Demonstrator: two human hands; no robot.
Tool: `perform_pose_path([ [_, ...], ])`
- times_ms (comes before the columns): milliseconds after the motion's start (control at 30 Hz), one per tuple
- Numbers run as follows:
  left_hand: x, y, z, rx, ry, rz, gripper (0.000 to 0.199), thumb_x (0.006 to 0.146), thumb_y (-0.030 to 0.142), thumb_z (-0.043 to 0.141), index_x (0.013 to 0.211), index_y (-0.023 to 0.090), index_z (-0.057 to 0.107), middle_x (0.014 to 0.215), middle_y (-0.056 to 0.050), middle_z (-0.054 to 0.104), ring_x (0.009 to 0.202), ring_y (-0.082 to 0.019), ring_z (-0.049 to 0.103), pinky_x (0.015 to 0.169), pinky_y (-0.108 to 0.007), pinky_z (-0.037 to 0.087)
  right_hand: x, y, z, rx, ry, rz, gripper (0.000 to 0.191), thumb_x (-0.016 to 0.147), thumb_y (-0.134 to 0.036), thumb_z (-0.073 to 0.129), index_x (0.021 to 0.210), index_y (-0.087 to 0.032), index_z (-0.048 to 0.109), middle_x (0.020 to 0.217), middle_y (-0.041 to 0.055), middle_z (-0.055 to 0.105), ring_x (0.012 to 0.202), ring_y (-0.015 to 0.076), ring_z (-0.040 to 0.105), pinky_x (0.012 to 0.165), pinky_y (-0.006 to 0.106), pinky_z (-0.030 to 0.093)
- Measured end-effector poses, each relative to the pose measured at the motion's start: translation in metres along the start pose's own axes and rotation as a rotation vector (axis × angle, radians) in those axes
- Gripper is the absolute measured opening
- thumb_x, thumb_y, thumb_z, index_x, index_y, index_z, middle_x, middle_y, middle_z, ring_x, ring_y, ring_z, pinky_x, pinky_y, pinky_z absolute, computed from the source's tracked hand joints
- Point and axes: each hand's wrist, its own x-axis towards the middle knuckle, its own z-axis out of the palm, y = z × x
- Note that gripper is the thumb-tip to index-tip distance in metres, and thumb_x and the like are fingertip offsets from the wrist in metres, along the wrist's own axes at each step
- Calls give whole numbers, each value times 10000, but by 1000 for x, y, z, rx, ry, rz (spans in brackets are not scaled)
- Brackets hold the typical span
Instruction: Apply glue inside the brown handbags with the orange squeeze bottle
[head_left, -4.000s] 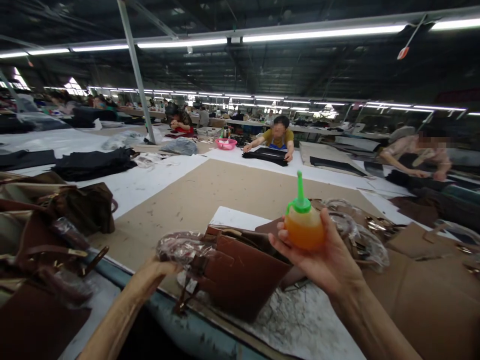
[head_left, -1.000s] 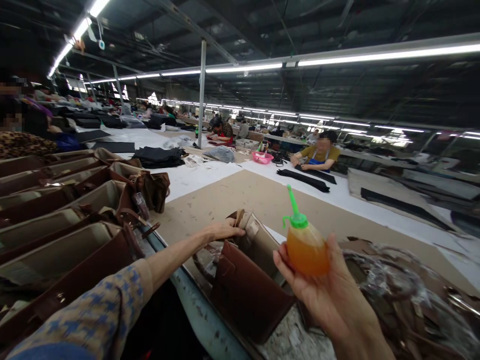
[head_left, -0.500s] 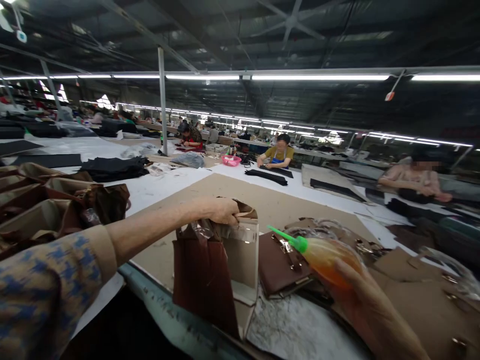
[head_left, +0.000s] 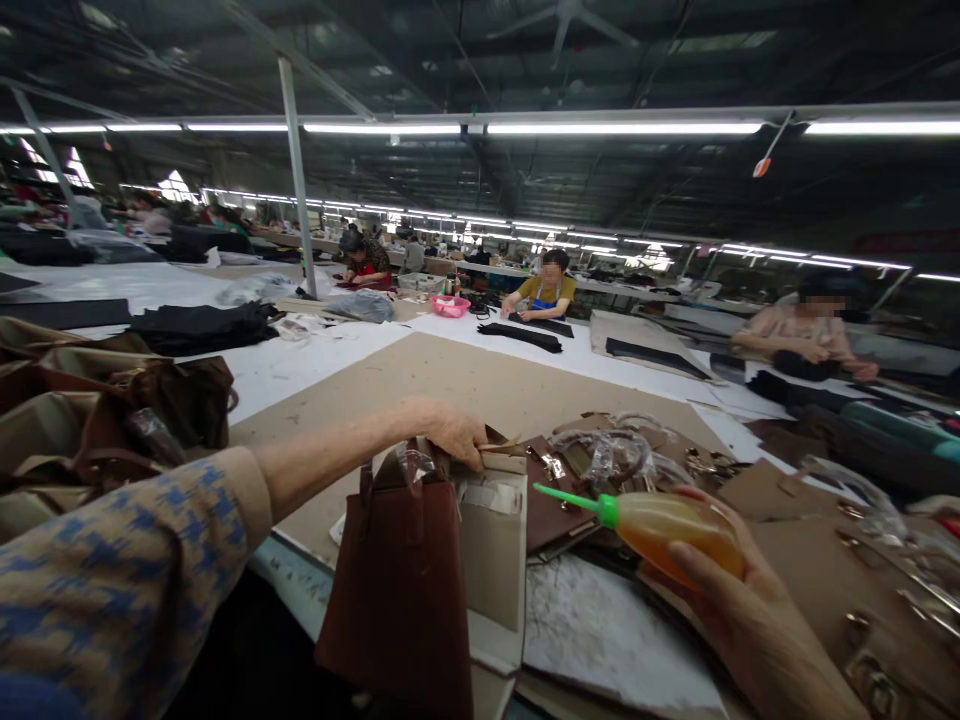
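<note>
My left hand (head_left: 454,432) is closed on the upper edge of a brown handbag (head_left: 401,590), which stands at the near table edge with its beige inner side turned to the right. A piece of clear plastic wraps the bag's handle. In my right hand (head_left: 720,575) is a squeeze bottle (head_left: 667,530) of amber liquid, held nearly level. Its green nozzle (head_left: 574,497) points left toward the bag's open side, apart from it. The fingers behind the bottle are partly hidden.
Several brown bags (head_left: 97,410) stand at the left. Flat brown bag pieces (head_left: 810,560) with metal fittings and plastic-wrapped handles lie at the right. A stained white board (head_left: 607,620) lies in front. Beyond the beige sheet (head_left: 390,380), co-workers sit near black pieces (head_left: 521,336) and a pink basket (head_left: 450,305).
The handbag has come nearer and lower, showing more of its brown outer face. The bottle has turned more level. The camera view has shifted slightly.
</note>
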Motion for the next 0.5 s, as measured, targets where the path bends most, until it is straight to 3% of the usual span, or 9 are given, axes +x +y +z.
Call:
perform_pose_path([
  [200,4,-1,6,-17,-72,-15,228,713,346,559,842,208,688,647,27,597,577,-117,490,511,-215,342,3,12,-6,-104,-5,-49,810,493,-311,854,1203,-267,468,961,28,636,798,224,621,679,240,532],
  [367,9,-6,15,-77,-141,-12,210,694,357,582,811,221,691,641,36,610,577,-114,504,503,-210,345,2,10,-4,-239,-27,-213,741,459,-291,851,1122,-262,523,1116,47,585,897,253,596,726,242,529],
  [500,14,-12,23,-112,-167,-12,229,662,401,600,750,208,688,569,36,587,508,-113,481,471,-227,336,1,12,-2,-275,-56,-224,719,494,-298,842,1130,-252,510,1124,48,577,930,253,582,736,234,522],
])
